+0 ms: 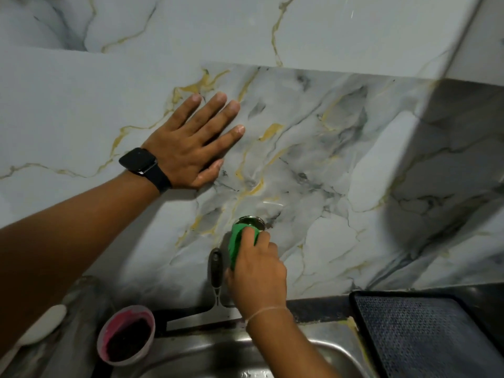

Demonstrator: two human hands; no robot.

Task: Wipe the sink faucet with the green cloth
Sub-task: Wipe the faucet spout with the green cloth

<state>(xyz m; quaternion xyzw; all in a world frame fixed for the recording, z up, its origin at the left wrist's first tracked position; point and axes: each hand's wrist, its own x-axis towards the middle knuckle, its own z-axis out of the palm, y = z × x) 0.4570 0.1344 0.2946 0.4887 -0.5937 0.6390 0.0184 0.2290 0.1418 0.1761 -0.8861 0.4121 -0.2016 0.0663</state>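
Note:
My right hand [257, 271] grips the green cloth [239, 242] and presses it around the faucet where it comes out of the marble wall. Only the faucet's shiny round base plate [252, 221] shows above the cloth; the rest of the faucet is hidden under the cloth and my hand. My left hand [191, 144] lies flat on the wall up and to the left, fingers spread, holding nothing. A black watch [143, 163] sits on that wrist.
A black-handled squeegee [216, 271] leans on the wall just left of my right hand. Below lies the steel sink [218, 353], with a pink tub [126, 335] at its left rim and a dark mesh tray [425, 334] on the right.

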